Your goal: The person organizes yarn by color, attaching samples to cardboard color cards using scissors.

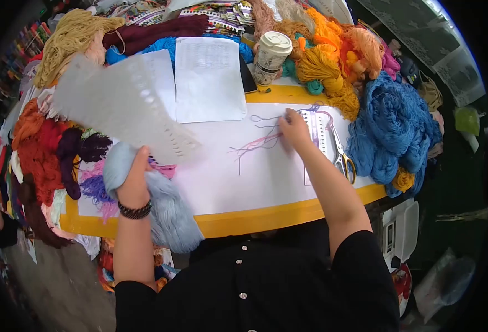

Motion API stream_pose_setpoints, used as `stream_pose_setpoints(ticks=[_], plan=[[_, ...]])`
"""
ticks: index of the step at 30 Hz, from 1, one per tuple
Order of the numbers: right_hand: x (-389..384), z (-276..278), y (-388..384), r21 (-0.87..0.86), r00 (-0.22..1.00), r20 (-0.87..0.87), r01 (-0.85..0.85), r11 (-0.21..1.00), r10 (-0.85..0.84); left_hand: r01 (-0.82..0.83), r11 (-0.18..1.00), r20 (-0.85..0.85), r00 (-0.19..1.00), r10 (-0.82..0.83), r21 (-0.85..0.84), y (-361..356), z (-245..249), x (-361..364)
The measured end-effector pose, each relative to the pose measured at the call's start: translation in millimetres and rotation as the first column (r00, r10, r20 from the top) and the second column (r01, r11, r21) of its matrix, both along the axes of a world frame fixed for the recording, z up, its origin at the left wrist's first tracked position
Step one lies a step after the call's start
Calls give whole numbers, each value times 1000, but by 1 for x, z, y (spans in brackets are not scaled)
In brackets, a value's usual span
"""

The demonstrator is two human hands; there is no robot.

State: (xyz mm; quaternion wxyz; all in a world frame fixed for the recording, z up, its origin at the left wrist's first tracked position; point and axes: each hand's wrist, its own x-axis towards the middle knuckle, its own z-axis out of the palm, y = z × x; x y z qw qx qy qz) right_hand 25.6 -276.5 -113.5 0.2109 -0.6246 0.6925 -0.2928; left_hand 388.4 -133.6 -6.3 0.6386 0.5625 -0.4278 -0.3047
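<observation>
While left hand (135, 180) grips limp punched sheet (116, 105) (silky pale-blue skein (172, 213) draped round it), right hand (296, 131), well apart, at thin threads (263, 142) beside hole-edged card (316, 133) on white tabletop (227, 191); pinching, can't tell. Paper's (210, 94) faint print unreadable.

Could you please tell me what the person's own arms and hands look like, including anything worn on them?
Both the left hand and the right hand are bare, without gloves. A dark, beaded-looking bracelet circles the left wrist; the right wrist shows nothing worn. The sleeves are short, plain black and leave the forearms uncovered.
</observation>
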Motion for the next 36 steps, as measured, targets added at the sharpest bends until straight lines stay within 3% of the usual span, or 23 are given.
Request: stream_pose_setpoints(ticks=[1, 2, 4, 5, 6, 7, 9, 10, 11, 12, 13, 15, 17, 18, 20, 21, 23, 25, 27, 29, 31, 33, 36], plan=[[-5, -5, 5, -161, 996, -79, 37, 986, -51, 1, 996, 131, 991, 10, -84, 10, 5, 3], [2, 4, 15, -163, 996, -78, 31, 986, -44, 7, 997, 171, 985, 5, -73, 21, 0, 9], [32, 48, 44, -254, 970, 180, -112, 961, 161, 28, 997, 175, 985, -15, -74, 35, -10, 3], [49, 68, 61, 46, 882, 435, -220, 974, 179, 56, 996, 177, 983, -43, -73, 40, -16, -2], [65, 89, 79, 304, 750, 654, -382, 873, 100, 157, 975, 295, 950, -106, -155, 43, -21, -6], [76, 112, 99, 411, 581, 813, -628, 661, 47, 153, 976, 295, 950, -101, -158, 48, -27, -10], [109, 119, 128, 396, 367, 917, -791, 466, -155, 319, 944, -262, 921, -287, 86, 59, -34, -16], [112, 125, 144, 294, 221, 954, -810, 507, -201, 290, 950, -72, 956, -283, 120, 65, -33, -24], [116, 119, 146, 266, 147, 949, -850, 454, -280, 254, 967, 391, 892, -227, -20, 67, -30, -25], [118, 112, 147, 240, 146, 964, -837, 492, -223, 277, 948, 760, 647, -63, -158, 69, -25, -26], [120, 105, 148, 212, 146, 975, -822, 528, -165, 192, 972, 841, 541, 11, -135, 82, -14, -22], [124, 96, 156, 268, 390, 919, -731, 627, 62, 90, 964, 745, 654, 132, -250, 98, -8, -5], [125, 49, 162, 193, 624, 701, -632, 751, 345, -31, 998, 127, 991, 38, -57, 126, -6, 13], [124, 43, 167, 197, 623, 700, -638, 745, 349, -92, 981, -65, 994, 82, -169, 134, -14, 30], [120, 37, 179, 347, 806, 341, -586, 733, 483, -5, 958, -229, 971, -64, -287, 159, -8, 61], [120, 41, 183, 386, 831, 126, -545, 745, 542, 70, 935, -374, 904, -207, -347, 171, -5, 74], [114, 43, 194, 311, 834, -27, -517, 797, 551, 192, 876, -569, 695, -440, -443, 191, 7, 88], [108, 53, 201, 212, 823, -280, -450, 868, 495, 141, 956, -737, 611, -289, -258, 203, 16, 80], [105, 75, 212, 33, 840, -263, -484, 875, 474, 249, 966, -653, 719, -236, -75, 202, -5, 67], [106, 99, 224, -83, 796, 14, -602, 794, 605, 250, 955, -553, 824, -123, 160, 199, -17, 32], [113, 118, 239, -69, 663, 376, -676, 734, 647, 356, 916, -553, 809, -202, 187, 197, -29, 1], [120, 123, 248, -34, 564, 534, -730, 683, 630, 457, 879, -603, 742, -292, 137, 195, -14, -31], [129, 131, 253, -90, 431, 550, -821, 564, 715, 514, 854, -565, 728, -389, 75, 186, 3, -59]])
